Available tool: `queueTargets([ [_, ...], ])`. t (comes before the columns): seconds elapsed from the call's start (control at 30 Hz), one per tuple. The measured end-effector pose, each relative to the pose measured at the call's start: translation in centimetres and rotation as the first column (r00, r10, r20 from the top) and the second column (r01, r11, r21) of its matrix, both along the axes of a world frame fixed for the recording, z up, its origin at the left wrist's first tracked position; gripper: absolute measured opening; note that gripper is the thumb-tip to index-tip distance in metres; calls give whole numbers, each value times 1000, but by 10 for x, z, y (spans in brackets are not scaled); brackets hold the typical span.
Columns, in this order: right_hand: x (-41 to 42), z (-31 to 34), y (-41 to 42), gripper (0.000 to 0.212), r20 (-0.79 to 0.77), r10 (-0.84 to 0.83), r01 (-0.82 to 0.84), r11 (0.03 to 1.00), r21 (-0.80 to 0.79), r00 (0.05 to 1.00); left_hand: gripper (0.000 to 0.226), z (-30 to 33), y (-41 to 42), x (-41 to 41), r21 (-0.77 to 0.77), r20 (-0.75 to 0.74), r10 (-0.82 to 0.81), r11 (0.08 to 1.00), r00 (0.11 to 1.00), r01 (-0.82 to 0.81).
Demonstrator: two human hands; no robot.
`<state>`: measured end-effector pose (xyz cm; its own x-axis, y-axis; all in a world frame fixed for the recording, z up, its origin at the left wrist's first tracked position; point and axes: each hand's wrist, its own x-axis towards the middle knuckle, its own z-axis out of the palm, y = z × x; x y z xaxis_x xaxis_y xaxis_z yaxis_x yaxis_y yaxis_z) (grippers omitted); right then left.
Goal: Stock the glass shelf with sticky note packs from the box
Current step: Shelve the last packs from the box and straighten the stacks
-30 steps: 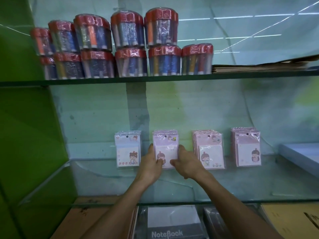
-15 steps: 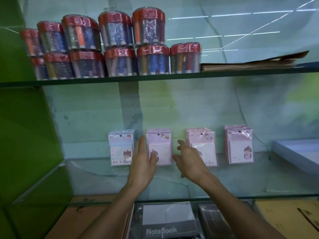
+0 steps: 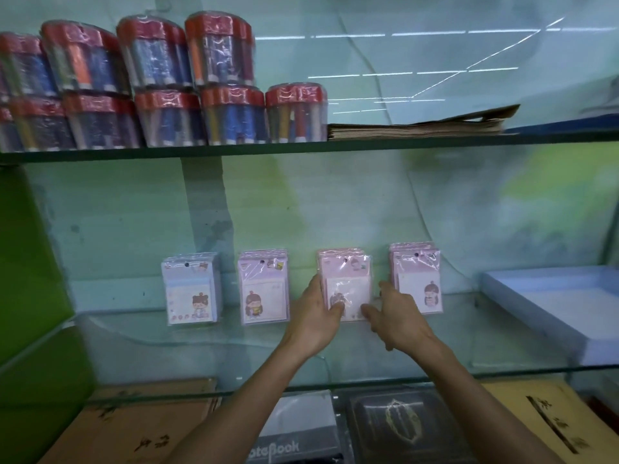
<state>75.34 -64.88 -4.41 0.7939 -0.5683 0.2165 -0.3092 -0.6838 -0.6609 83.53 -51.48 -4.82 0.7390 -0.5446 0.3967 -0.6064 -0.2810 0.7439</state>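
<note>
Four stacks of pink sticky note packs lean against the back wall on the glass shelf (image 3: pixel 201 356): the first stack (image 3: pixel 191 289), second stack (image 3: pixel 263 286), third stack (image 3: pixel 348 272) and fourth stack (image 3: pixel 418 279). My left hand (image 3: pixel 316 316) holds the third stack by its left edge, thumb on the front. On the other side, my right hand (image 3: pixel 398 316) has spread fingers, with its thumb touching the stack's lower right corner. The box is out of view.
The upper glass shelf carries wrapped tubs of pens (image 3: pixel 167 95) and flat cardboard (image 3: pixel 418 123). A pale blue tray (image 3: pixel 552 306) sits at the right end of the middle shelf. Below it lie notebooks (image 3: pixel 294 430) and brown covers (image 3: pixel 134 426).
Both hands left the second stack and moved right to the third stack. The left hand now holds its left edge, and the right hand reaches its right side.
</note>
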Motion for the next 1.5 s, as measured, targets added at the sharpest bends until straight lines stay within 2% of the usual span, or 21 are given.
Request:
queueTargets([
  [0.1,8,3,-10,31,-76,49,-47,999,19,996,33,0,-15,5,10,15,78,997,997,-78],
  [0.3,22,8,-18,26,-144,128,-128,992,11,981,58,-2,-29,16,60,-5,177,982,984,-177],
  [0.67,27,10,-18,28,-130,111,-115,993,-25,985,47,-3,-36,18,22,78,249,968,965,-251],
  [0.77,19,12,-17,25,-107,124,-121,992,37,986,63,-4,-34,11,20,75,249,968,966,-251],
  [0.8,14,13,-17,25,-81,133,-128,990,66,988,69,-3,-32,7,17,109,248,968,963,-251],
  [0.87,1,15,-20,31,-8,138,-137,989,55,990,72,0,-29,-5,-20,304,250,966,919,-256],
  [0.93,-16,17,-29,41,101,104,-94,990,-101,989,67,5,-31,-17,-79,484,238,970,842,-229],
  [0.97,-24,18,-35,41,176,82,-52,984,-171,981,64,7,-35,-23,-101,489,223,975,843,-199],
  [1.07,-41,19,-60,36,361,0,78,976,-202,933,56,10,-57,-35,-111,295,128,989,947,-99],
  [1.13,-46,16,-80,36,370,-73,136,980,-147,926,56,8,-73,-43,-52,151,52,998,987,-45],
  [1.23,-51,9,-105,45,237,-157,185,978,-101,959,41,9,-94,-53,35,47,-12,999,999,10],
  [1.3,-52,6,-114,58,135,-144,151,988,-41,980,28,10,-105,-54,65,18,7,998,1000,-8],
  [1.37,-50,2,-118,62,67,-97,96,995,26,993,29,9,-116,-50,70,-2,33,997,999,-33],
  [1.5,-44,0,-124,35,49,-6,4,1000,26,999,38,7,-132,-44,84,-13,62,995,998,-61],
])
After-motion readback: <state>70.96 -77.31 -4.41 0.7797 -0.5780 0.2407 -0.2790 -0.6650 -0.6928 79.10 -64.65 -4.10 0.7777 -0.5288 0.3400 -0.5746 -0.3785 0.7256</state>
